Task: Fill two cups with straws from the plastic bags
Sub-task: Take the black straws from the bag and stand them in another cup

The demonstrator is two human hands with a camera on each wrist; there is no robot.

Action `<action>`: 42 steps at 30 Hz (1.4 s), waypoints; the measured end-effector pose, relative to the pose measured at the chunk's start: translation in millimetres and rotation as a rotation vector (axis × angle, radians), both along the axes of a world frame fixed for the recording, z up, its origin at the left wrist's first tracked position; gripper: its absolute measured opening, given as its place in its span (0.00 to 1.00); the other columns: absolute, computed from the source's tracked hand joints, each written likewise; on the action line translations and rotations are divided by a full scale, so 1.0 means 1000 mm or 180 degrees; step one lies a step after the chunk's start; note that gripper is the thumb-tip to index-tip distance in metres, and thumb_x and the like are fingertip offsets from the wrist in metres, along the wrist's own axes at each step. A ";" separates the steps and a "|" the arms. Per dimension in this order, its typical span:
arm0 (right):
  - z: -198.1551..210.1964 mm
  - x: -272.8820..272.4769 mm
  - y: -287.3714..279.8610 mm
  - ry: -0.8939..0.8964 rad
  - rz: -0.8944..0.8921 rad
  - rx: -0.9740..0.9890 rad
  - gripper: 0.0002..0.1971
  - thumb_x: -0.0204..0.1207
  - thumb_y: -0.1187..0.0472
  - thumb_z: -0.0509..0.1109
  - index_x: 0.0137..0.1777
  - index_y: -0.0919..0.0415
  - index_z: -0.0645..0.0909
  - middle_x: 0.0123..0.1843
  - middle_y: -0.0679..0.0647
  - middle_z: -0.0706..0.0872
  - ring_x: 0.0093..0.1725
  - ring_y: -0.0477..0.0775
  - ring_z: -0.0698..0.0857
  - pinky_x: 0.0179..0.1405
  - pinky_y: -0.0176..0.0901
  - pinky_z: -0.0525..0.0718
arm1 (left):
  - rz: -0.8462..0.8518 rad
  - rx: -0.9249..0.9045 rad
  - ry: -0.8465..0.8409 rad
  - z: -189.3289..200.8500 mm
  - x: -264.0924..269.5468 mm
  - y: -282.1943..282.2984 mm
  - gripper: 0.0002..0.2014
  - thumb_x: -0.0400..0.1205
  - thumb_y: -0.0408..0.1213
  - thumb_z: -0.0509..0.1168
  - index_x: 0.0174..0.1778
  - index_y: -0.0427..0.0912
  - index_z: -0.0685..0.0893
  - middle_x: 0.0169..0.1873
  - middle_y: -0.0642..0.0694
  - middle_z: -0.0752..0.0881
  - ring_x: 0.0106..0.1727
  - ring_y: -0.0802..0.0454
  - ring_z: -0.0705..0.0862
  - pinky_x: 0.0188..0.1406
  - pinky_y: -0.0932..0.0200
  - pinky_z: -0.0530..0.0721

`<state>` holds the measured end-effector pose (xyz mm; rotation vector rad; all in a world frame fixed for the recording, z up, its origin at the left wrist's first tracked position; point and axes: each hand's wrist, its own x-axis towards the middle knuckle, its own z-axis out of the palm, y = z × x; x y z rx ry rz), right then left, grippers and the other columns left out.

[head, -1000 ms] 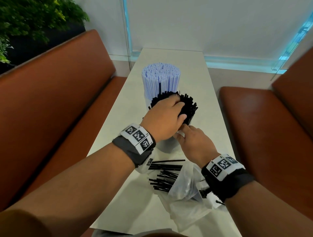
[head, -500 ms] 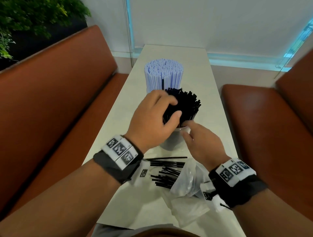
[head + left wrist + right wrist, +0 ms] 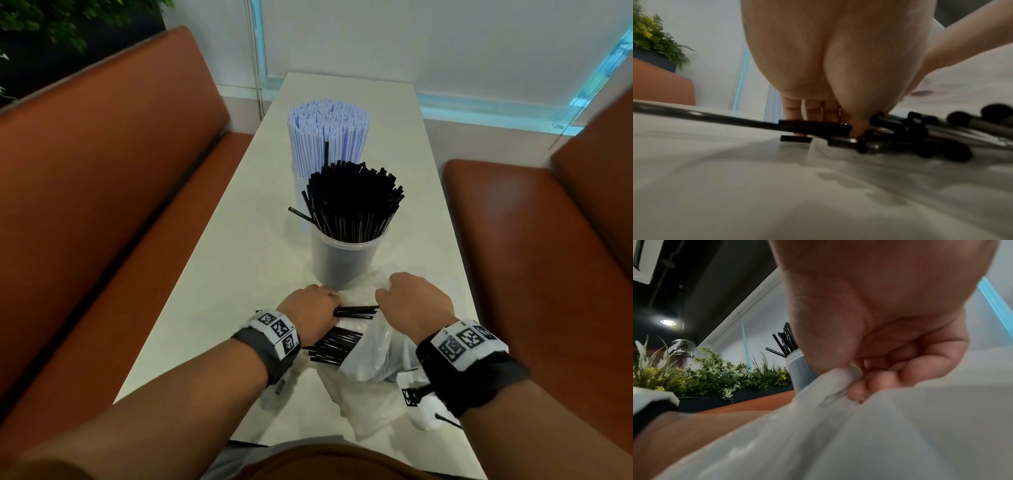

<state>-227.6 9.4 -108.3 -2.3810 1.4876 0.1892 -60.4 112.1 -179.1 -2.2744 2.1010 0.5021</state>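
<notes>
A clear cup (image 3: 346, 263) packed with upright black straws (image 3: 354, 198) stands mid-table; its wall (image 3: 797, 368) also shows in the right wrist view. Behind it a second cup holds white-and-blue straws (image 3: 329, 133). Loose black straws (image 3: 337, 342) lie on the table at the mouth of a clear plastic bag (image 3: 371, 353). My left hand (image 3: 310, 308) is down on them, thumb and fingers closed around a few straws (image 3: 813, 128). To its right, my right hand (image 3: 407, 301) pinches the bag's edge (image 3: 838, 374) between thumb and fingers.
The narrow white table (image 3: 212, 308) runs between two brown benches, left (image 3: 102, 178) and right (image 3: 534, 246). More crumpled plastic (image 3: 421, 411) lies at the near right edge. Plants (image 3: 715, 369) line the ledge behind the left bench.
Both hands have left the black-straw cup and dropped to the near table. The left now grips loose straws; the right now pinches the bag.
</notes>
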 end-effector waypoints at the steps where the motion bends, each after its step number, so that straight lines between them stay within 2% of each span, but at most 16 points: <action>1: 0.000 -0.001 -0.001 -0.0016 -0.0013 0.0020 0.10 0.80 0.50 0.58 0.41 0.53 0.75 0.40 0.47 0.82 0.36 0.49 0.80 0.28 0.42 0.66 | -0.0022 -0.0024 -0.0012 0.000 0.000 -0.001 0.16 0.87 0.48 0.60 0.65 0.45 0.83 0.60 0.45 0.82 0.60 0.42 0.81 0.52 0.50 0.79; 7: 0.000 0.000 -0.003 -0.0079 -0.0010 -0.0002 0.13 0.82 0.49 0.57 0.41 0.54 0.74 0.39 0.47 0.82 0.36 0.47 0.79 0.29 0.41 0.65 | -0.0194 -0.0256 -0.0082 0.021 -0.002 0.000 0.12 0.88 0.41 0.59 0.62 0.42 0.82 0.57 0.44 0.79 0.57 0.43 0.81 0.43 0.51 0.77; 10: -0.001 0.004 -0.004 -0.0108 -0.0011 -0.0041 0.12 0.82 0.49 0.57 0.41 0.53 0.74 0.40 0.46 0.81 0.36 0.46 0.78 0.28 0.41 0.64 | -0.0439 -0.0296 0.0116 0.036 -0.019 0.002 0.13 0.88 0.41 0.57 0.61 0.40 0.82 0.54 0.44 0.80 0.53 0.43 0.82 0.44 0.48 0.81; 13: -0.002 0.005 -0.004 -0.0135 -0.0008 -0.0009 0.11 0.83 0.50 0.57 0.42 0.53 0.74 0.40 0.46 0.81 0.37 0.46 0.78 0.29 0.42 0.65 | -0.0753 -0.0021 0.0101 0.041 -0.037 0.001 0.11 0.85 0.37 0.61 0.60 0.37 0.81 0.55 0.42 0.79 0.50 0.44 0.79 0.41 0.51 0.75; 16: -0.003 0.005 -0.003 -0.0161 -0.0004 0.0036 0.11 0.83 0.50 0.57 0.42 0.53 0.74 0.40 0.46 0.81 0.37 0.46 0.79 0.29 0.41 0.65 | -0.0686 0.0381 0.0082 0.034 -0.049 0.001 0.21 0.84 0.40 0.66 0.70 0.36 0.75 0.63 0.40 0.77 0.58 0.43 0.79 0.52 0.51 0.78; 19: -0.003 0.004 -0.002 -0.0145 0.0028 0.0060 0.11 0.83 0.51 0.57 0.41 0.52 0.73 0.41 0.46 0.81 0.37 0.45 0.78 0.29 0.41 0.66 | -0.0802 0.0363 -0.0258 0.028 -0.056 0.000 0.24 0.83 0.41 0.67 0.73 0.38 0.73 0.65 0.41 0.77 0.62 0.44 0.78 0.63 0.49 0.77; 21: -0.002 0.004 -0.002 -0.0120 0.0061 0.0065 0.11 0.83 0.51 0.57 0.42 0.52 0.73 0.41 0.45 0.80 0.37 0.45 0.78 0.29 0.41 0.65 | -0.0982 0.0348 -0.0504 0.027 -0.059 -0.002 0.24 0.82 0.43 0.67 0.73 0.39 0.74 0.64 0.43 0.78 0.62 0.45 0.78 0.65 0.47 0.75; 23: -0.001 0.004 -0.001 -0.0108 0.0079 0.0079 0.10 0.84 0.51 0.57 0.42 0.51 0.73 0.40 0.44 0.79 0.36 0.45 0.76 0.29 0.42 0.65 | -0.1030 0.0326 -0.0486 0.029 -0.060 -0.004 0.21 0.82 0.44 0.67 0.68 0.40 0.76 0.60 0.43 0.80 0.57 0.45 0.81 0.61 0.49 0.76; 26: -0.001 0.004 -0.001 -0.0101 0.0115 0.0091 0.10 0.83 0.51 0.57 0.41 0.51 0.71 0.40 0.44 0.78 0.37 0.45 0.76 0.30 0.43 0.66 | -0.0687 0.0435 0.0120 0.033 -0.060 -0.007 0.13 0.86 0.42 0.61 0.61 0.38 0.79 0.53 0.42 0.84 0.52 0.42 0.85 0.51 0.49 0.81; 29: -0.003 0.002 -0.002 -0.0127 0.0151 0.0000 0.08 0.82 0.51 0.58 0.42 0.51 0.73 0.40 0.44 0.78 0.37 0.46 0.76 0.30 0.42 0.66 | -0.0637 0.0390 0.0149 0.037 -0.053 -0.010 0.11 0.87 0.43 0.61 0.58 0.40 0.80 0.47 0.46 0.80 0.46 0.46 0.82 0.44 0.50 0.80; 32: -0.006 0.000 -0.004 -0.0234 0.0117 -0.0053 0.07 0.80 0.51 0.60 0.52 0.51 0.73 0.39 0.43 0.80 0.36 0.45 0.78 0.29 0.42 0.66 | -0.0618 0.0185 -0.0101 0.042 -0.038 -0.007 0.13 0.88 0.47 0.59 0.57 0.41 0.79 0.44 0.48 0.78 0.44 0.46 0.80 0.39 0.51 0.77; 35: -0.009 0.000 -0.004 -0.0315 0.0126 -0.0041 0.12 0.80 0.50 0.60 0.62 0.45 0.70 0.38 0.42 0.82 0.36 0.46 0.81 0.28 0.42 0.68 | -0.0595 0.0120 -0.0185 0.045 -0.022 -0.002 0.11 0.89 0.46 0.60 0.59 0.42 0.77 0.40 0.50 0.76 0.39 0.47 0.77 0.37 0.52 0.73; 37: -0.010 0.000 -0.004 -0.0337 0.0142 -0.0047 0.15 0.80 0.50 0.60 0.66 0.44 0.70 0.38 0.40 0.80 0.35 0.43 0.79 0.28 0.42 0.68 | -0.0574 0.0046 -0.0158 0.045 -0.014 0.003 0.09 0.88 0.44 0.60 0.58 0.43 0.77 0.41 0.48 0.79 0.41 0.44 0.79 0.37 0.51 0.75; 40: -0.011 -0.002 -0.007 -0.0365 0.0143 -0.0062 0.17 0.81 0.50 0.59 0.69 0.42 0.70 0.38 0.39 0.78 0.36 0.42 0.79 0.28 0.42 0.68 | -0.0421 -0.0063 -0.0121 0.044 0.000 0.011 0.08 0.86 0.41 0.59 0.58 0.44 0.76 0.49 0.44 0.84 0.45 0.42 0.82 0.40 0.49 0.80; 42: -0.011 -0.004 -0.009 -0.0411 0.0082 -0.0115 0.16 0.81 0.49 0.59 0.69 0.41 0.70 0.37 0.39 0.78 0.35 0.43 0.80 0.29 0.42 0.70 | -0.0296 -0.0013 -0.0163 0.041 0.011 0.017 0.08 0.86 0.41 0.59 0.59 0.45 0.75 0.51 0.44 0.85 0.41 0.44 0.79 0.38 0.51 0.75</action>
